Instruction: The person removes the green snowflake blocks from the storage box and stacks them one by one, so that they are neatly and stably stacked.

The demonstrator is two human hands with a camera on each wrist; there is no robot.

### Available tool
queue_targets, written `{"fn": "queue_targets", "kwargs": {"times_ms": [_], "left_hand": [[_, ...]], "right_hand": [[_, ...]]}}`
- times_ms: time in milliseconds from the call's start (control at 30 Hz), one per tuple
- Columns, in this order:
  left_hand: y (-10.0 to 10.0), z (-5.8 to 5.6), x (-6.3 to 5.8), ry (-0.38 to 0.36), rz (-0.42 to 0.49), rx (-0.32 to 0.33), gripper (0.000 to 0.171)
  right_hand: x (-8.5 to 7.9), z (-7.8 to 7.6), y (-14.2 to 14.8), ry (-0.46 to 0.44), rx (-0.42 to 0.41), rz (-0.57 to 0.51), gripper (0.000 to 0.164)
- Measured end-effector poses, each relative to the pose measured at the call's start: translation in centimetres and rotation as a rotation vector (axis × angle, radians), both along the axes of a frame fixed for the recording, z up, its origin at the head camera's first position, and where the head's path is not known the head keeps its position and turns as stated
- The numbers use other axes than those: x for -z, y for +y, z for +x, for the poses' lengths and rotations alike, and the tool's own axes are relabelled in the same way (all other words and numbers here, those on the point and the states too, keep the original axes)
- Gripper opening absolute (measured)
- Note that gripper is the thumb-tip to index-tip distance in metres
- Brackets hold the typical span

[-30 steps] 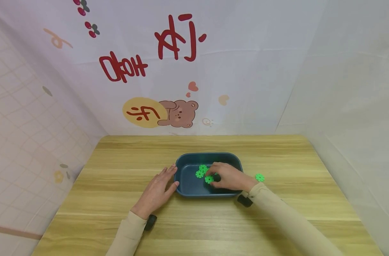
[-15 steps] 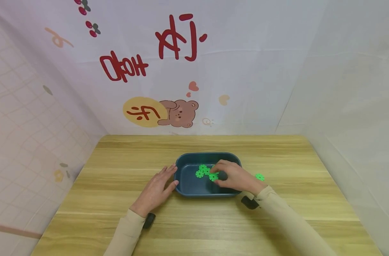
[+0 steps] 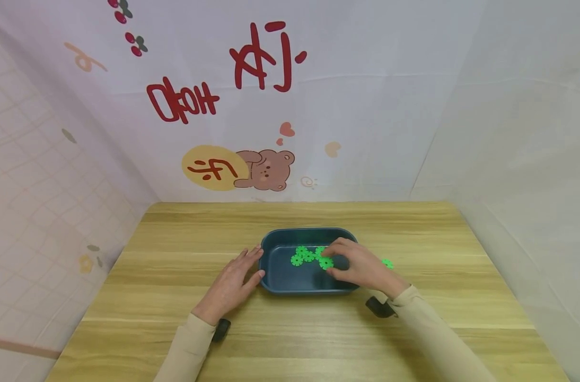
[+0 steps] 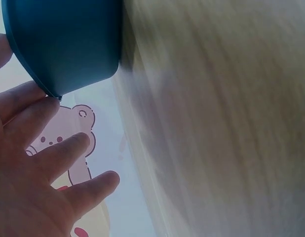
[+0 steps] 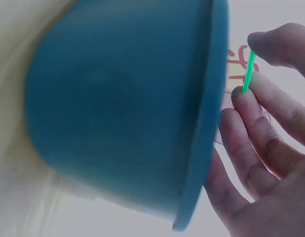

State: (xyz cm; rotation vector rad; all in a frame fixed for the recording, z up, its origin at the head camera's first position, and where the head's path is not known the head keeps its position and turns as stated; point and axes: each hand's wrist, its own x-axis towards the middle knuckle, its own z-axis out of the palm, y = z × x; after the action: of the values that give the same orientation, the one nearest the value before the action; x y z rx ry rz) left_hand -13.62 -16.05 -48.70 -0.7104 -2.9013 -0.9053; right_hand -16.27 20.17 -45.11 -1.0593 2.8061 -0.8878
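Note:
My right hand (image 3: 359, 265) pinches a green notched plastic disc (image 3: 325, 263), like a snowflake-shaped building piece, between thumb and fingertips. The right wrist view shows this disc (image 5: 248, 71) edge-on, above the rim of a dark blue oblong tub (image 3: 282, 278). Several similar green discs (image 3: 297, 260) lie in the tub, clustered towards its middle; the right fingers partly cover some. At the tub's left end, my left hand (image 3: 229, 289) touches the rim with spread, fairly straight fingers. In the left wrist view, those fingertips meet the tub's outer wall (image 4: 68, 44).
Another green disc (image 3: 387, 263) lies on the wooden table (image 3: 199, 228) right of the tub, just behind the right wrist. A white printed cloth (image 3: 366, 106) hangs behind the table and along both sides. Each wrist wears a black camera (image 3: 379, 306).
My right hand has moved to the right over the tub, carrying the pinched disc with it. More discs in the tub now show. My left hand stays at the rim.

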Motion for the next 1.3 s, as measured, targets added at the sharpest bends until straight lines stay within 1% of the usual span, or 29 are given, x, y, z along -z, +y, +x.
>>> {"fn": "queue_targets", "kwargs": {"times_ms": [367,500,600,733,1000,1300], "left_hand": [[0.1,0.1,0.1,0.005,-0.002,-0.009,0.059],[0.1,0.1,0.1,0.007,-0.001,-0.012,0.059],[0.1,0.1,0.2,0.004,0.003,-0.011,0.058],[0.1,0.2,0.2,0.004,0.009,-0.013,0.058],[0.1,0.2,0.2,0.016,0.015,-0.013,0.058],[0.1,0.2,0.1,0.009,0.006,-0.008,0.059]], "right_hand": [[-0.5,1.3,1.7,0.013,0.061,-0.102,0.030],[-0.3,1.7,2.5,0.054,0.091,-0.110,0.033],[-0.1,2.0,3.2,0.058,0.113,-0.110,0.033],[0.0,2.4,4.0,0.042,0.148,-0.119,0.033],[0.3,2.4,5.5,0.045,0.204,-0.142,0.033],[1.0,2.2,7.3,0.082,0.240,-0.145,0.033]]}}
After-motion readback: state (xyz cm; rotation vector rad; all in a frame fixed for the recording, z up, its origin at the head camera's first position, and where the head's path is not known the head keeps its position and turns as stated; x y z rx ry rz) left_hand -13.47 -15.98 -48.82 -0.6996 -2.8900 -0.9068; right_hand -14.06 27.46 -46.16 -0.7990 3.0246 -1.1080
